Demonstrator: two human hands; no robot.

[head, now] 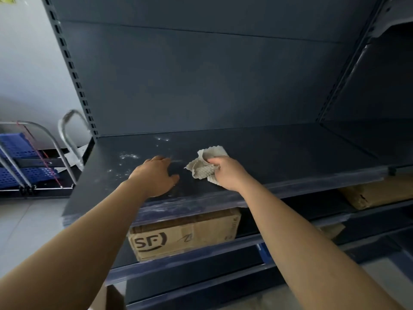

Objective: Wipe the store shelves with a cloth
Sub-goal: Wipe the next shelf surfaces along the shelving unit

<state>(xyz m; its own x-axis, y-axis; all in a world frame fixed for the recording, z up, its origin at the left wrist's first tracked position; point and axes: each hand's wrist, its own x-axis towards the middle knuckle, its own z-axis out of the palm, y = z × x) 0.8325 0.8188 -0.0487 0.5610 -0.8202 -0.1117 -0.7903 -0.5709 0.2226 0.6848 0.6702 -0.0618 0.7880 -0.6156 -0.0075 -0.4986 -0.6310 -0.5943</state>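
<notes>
My right hand (228,173) clutches the bunched cloth (204,163) on the dark shelf (290,151) mid-wipe, my left hand (156,175) rests flat beside it, and I judge the dusty specks (128,156) leftward need sweeping next.

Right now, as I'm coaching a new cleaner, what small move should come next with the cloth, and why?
Probably sweep the cloth leftward across the shelf. The right hand grips the cloth on a cleaner-looking patch, while white specks lie further left, beyond the left hand, which rests flat on the shelf and would need lifting.
</notes>
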